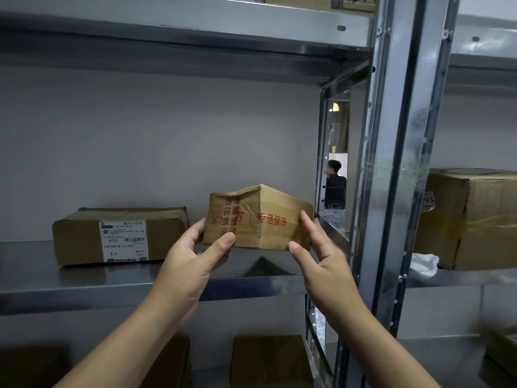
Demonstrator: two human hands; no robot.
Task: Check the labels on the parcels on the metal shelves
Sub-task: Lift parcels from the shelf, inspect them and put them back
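Small taped parcel (pixel 257 219) is held up mid-frame over the metal shelf (pixel 112 284), back from its front edge. It's pinched at each end by the left hand (pixel 190 264) and right hand (pixel 321 256). Bare shelf is left underneath. A labelled parcel (pixel 120 236) is parked center-left; the right side is crowded by the steel upright (pixel 391 163). Long axis is kept left-right, red print toward the camera.
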